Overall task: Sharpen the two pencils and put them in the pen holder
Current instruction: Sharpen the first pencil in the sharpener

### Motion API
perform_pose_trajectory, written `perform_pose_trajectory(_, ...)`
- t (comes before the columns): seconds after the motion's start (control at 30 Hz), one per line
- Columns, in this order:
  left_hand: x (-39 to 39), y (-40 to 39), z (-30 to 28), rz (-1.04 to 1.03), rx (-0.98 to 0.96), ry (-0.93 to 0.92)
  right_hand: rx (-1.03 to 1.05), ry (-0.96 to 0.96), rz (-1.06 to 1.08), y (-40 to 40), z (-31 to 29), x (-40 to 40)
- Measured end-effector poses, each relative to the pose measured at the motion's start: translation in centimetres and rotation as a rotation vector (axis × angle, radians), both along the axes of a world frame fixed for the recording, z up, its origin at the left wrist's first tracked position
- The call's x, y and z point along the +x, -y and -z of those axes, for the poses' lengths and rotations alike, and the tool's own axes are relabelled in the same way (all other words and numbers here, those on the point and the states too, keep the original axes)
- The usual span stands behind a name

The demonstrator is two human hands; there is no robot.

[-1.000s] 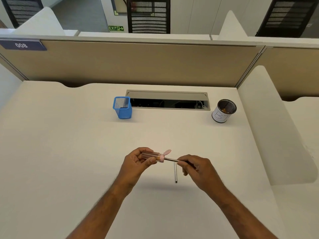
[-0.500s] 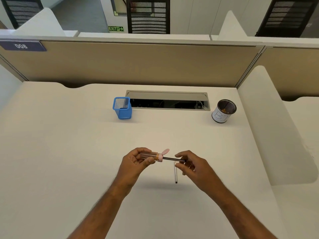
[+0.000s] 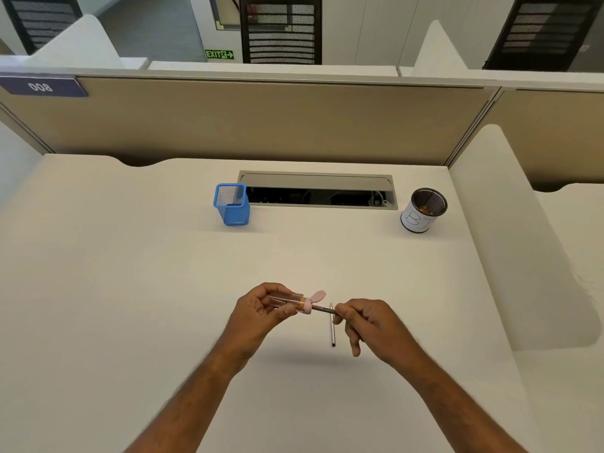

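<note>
My left hand (image 3: 261, 308) grips a pink sharpener (image 3: 294, 300) with a clear barrel and an open flip lid, held above the desk's middle. A dark pencil (image 3: 322, 309) is pushed into its mouth, and my right hand (image 3: 369, 325) pinches the pencil's other end. A second pencil (image 3: 332, 335) lies on the desk just under my right fingers, pointing away from me. A blue mesh pen holder (image 3: 232, 205) stands at the back, left of centre.
A round black mesh cup with a white label (image 3: 421, 210) stands at the back right. A cable slot (image 3: 317, 191) is cut into the desk (image 3: 130, 289) between the two holders. Beige partition walls close the back and right sides.
My right fingers loosened on the pencil half a second ago and now pinch it again, nearer the sharpener. The left hand and the pencil on the desk have stayed put.
</note>
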State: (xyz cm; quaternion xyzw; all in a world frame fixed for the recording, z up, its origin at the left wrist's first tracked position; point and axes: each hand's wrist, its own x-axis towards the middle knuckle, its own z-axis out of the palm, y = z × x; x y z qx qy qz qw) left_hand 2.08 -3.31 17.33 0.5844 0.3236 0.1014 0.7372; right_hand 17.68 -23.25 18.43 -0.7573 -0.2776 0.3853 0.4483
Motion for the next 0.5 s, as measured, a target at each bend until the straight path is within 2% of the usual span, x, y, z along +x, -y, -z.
perform_pose_trajectory(0.17, -0.26, 0.27, 0.34, -0.029, 0.012, 0.002, 0.049, 0.012, -0.012, 0.29, 0.37, -0.03)
perform_pose_trajectory(0.33, -0.05, 0.06, 0.28, -0.064, 0.015, 0.004, 0.049, 0.183, 0.031, 0.37, 0.27, 0.05)
perform_pose_trajectory(0.5, 0.19, -0.04, 0.18, -0.045, 0.004, 0.018, 0.089, 0.258, 0.04, 0.51, -0.02, -0.07)
